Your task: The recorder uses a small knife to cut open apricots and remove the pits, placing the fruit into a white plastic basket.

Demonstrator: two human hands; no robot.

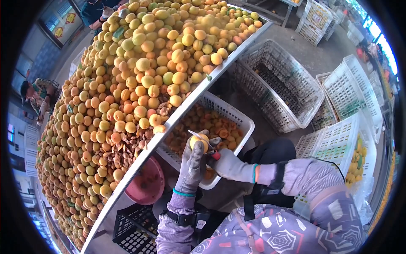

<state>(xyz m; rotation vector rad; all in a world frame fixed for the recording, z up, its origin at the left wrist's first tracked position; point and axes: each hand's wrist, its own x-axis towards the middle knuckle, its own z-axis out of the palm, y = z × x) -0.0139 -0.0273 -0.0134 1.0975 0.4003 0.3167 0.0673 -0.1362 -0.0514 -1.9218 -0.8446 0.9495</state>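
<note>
In a grey work glove, my left hand holds a whole yellow apricot upright between thumb and fingers. My right hand, gloved too, grips a small knife by its red handle. The knife blade lies across the apricot's upper side; whether it has cut in, I cannot tell. Both hands are above a white plastic crate holding apricot halves. To the left, a large heap of whole apricots covers a table with a pale metal edge. Loose apricot stones lie near that edge.
A pink basin and a black crate stand below the table edge at left. White crates stand on the right, one holding yellow fruit. Two other people are at the table's far side.
</note>
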